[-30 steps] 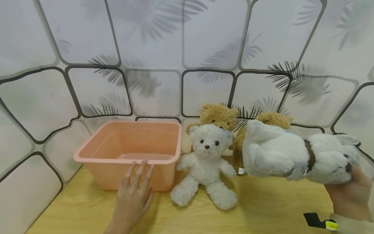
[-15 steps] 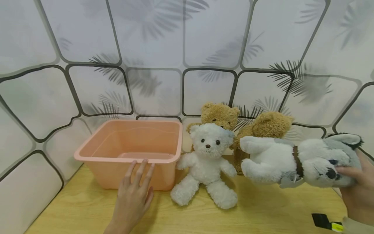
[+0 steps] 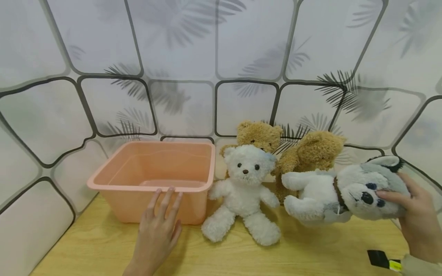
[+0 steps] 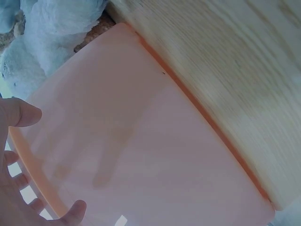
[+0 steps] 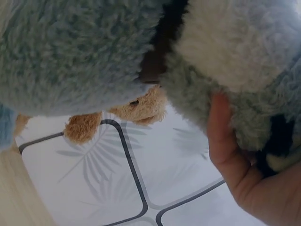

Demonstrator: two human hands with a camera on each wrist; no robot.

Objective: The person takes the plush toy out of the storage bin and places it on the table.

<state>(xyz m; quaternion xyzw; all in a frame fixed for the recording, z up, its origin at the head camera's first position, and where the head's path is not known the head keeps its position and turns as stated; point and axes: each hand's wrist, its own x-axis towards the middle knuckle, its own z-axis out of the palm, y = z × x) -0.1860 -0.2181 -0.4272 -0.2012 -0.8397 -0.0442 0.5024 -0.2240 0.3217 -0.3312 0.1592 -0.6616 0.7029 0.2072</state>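
Note:
At the right in the head view, my right hand grips a grey and white plush husky by the head, thumb across its face. The toy lies sideways in the air, face toward me, feet pointing left, with a brown collar round its neck. In the right wrist view, a finger presses into its fur. My left hand rests with extended fingers at the front rim of a pink plastic tub; the left wrist view shows its fingers spread along that rim.
Right of the tub a white teddy bear sits on the wooden table. Two brown plush toys are behind, one brown bear and one brown plush partly hidden by the husky. A black and yellow tag lies near the right wrist.
My right hand has turned the husky so its face shows toward me, and drawn its head leftward and slightly down. The left hand has stayed at the tub's rim.

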